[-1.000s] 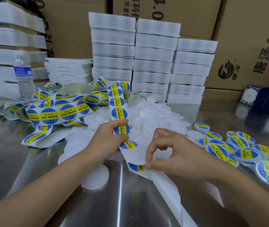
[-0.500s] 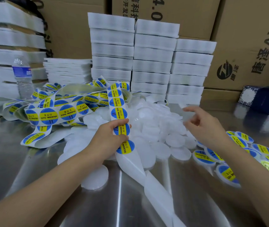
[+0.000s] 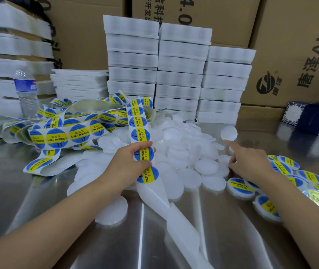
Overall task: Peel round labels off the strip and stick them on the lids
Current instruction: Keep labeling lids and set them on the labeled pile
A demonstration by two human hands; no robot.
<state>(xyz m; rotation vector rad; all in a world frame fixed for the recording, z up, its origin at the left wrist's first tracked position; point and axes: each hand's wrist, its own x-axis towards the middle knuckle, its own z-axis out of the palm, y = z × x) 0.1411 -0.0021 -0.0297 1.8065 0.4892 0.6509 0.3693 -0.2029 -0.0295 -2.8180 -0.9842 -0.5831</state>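
Note:
My left hand point(image 3: 127, 166) grips the strip of blue and yellow round labels point(image 3: 140, 133), thumb on one label. Below it the bare backing paper point(image 3: 182, 226) trails towards me across the steel table point(image 3: 28, 195). My right hand point(image 3: 250, 164) is at the right edge of the pile of plain white lids point(image 3: 183, 144). Its index finger is stretched out, with a round whitish disc point(image 3: 229, 133), apparently a peeled label seen from the back, at its tip. Its other fingers curl down against plain lids. Labelled lids point(image 3: 240, 186) lie to the right.
More label strip lies in loops point(image 3: 57, 136) at the left. A water bottle point(image 3: 26, 90) stands at the far left. Stacks of white foam trays point(image 3: 178, 74) and cardboard boxes point(image 3: 300, 55) close the back. A blue and white box point(image 3: 314, 117) sits at the right.
My right hand left the strip's lower end, swept right over the lid pile and now holds a disc up on its index fingertip. My left hand stayed on the strip.

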